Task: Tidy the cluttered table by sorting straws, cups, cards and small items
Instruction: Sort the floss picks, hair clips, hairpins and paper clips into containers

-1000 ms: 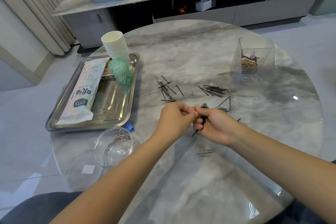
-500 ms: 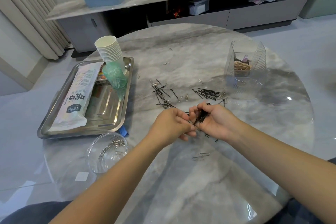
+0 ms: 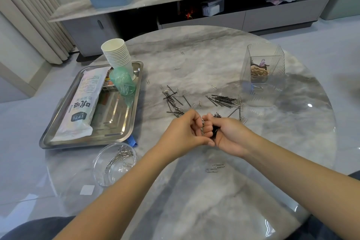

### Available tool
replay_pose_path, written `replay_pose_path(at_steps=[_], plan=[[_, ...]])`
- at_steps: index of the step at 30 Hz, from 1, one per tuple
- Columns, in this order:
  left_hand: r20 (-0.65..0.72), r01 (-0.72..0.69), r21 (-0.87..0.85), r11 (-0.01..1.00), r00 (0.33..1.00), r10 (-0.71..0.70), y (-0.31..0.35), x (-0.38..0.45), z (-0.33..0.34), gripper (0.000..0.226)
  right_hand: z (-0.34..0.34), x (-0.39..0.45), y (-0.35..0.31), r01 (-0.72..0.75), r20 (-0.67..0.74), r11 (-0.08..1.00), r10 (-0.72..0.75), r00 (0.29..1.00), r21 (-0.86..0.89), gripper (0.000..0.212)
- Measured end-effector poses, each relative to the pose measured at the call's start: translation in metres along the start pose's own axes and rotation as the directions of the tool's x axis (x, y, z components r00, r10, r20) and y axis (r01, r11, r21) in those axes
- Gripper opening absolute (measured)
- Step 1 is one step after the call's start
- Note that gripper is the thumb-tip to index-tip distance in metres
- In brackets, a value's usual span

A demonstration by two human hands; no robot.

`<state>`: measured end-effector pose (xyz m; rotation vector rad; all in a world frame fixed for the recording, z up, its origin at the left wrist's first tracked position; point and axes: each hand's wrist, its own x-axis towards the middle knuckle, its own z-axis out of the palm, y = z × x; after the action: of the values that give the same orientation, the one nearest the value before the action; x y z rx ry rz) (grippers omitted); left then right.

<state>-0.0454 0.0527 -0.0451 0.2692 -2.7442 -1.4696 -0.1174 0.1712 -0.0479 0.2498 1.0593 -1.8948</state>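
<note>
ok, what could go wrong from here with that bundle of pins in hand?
1. The right hand grips a bundle of hairpins while the left hand pinches at it; pins could slip out and scatter again.
2. Paper clips lie mixed among the loose pins, so clips may get gathered too.
3. The clear bowl sits near the table edge, close to the left forearm.

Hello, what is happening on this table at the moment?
A person is sorting small items. The right hand grips a bundle of black hairpins, and the left hand touches it. More loose hairpins and paper clips lie on the table. Some clips are already in the clear bowl.
</note>
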Motion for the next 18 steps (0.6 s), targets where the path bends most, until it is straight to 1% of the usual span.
replay_pose_path(at_steps=[4,7,9,11,13,15,18], plan=[[-0.026,-0.001,0.007,1.000,1.000,0.001,-0.004,-0.001,0.011,0.047,-0.001,-0.004,-0.001,0.078,0.025,0.981,-0.075,0.997,-0.177,0.026],[-0.015,-0.023,0.063,0.998,1.000,0.024,-0.004,0.001,0.013,0.056,-0.003,-0.006,-0.002,0.124,0.041,0.942,-0.117,0.992,-0.313,0.027],[0.008,-0.020,0.086,0.996,1.000,0.020,-0.003,0.003,0.010,0.068,-0.004,-0.008,-0.006,0.117,-0.003,0.904,-0.129,0.992,-0.412,0.027],[0.036,0.001,0.095,0.995,0.999,-0.005,-0.004,0.004,0.004,0.076,-0.008,-0.008,-0.013,0.054,-0.076,0.862,-0.106,0.991,-0.505,0.032],[0.040,0.020,0.123,0.992,0.999,-0.025,-0.008,0.006,-0.001,0.074,-0.014,-0.008,-0.019,-0.051,-0.144,0.856,-0.028,0.989,-0.514,0.037],[0.021,0.037,0.180,0.983,0.999,-0.042,-0.017,0.010,-0.003,0.066,-0.018,-0.009,-0.024,-0.142,-0.172,0.884,0.072,0.983,-0.445,0.040],[-0.017,0.055,0.303,0.951,0.998,-0.053,-0.030,0.016,-0.004,0.054,-0.022,-0.010,-0.027,-0.207,-0.177,0.924,0.156,0.972,-0.320,0.038]])
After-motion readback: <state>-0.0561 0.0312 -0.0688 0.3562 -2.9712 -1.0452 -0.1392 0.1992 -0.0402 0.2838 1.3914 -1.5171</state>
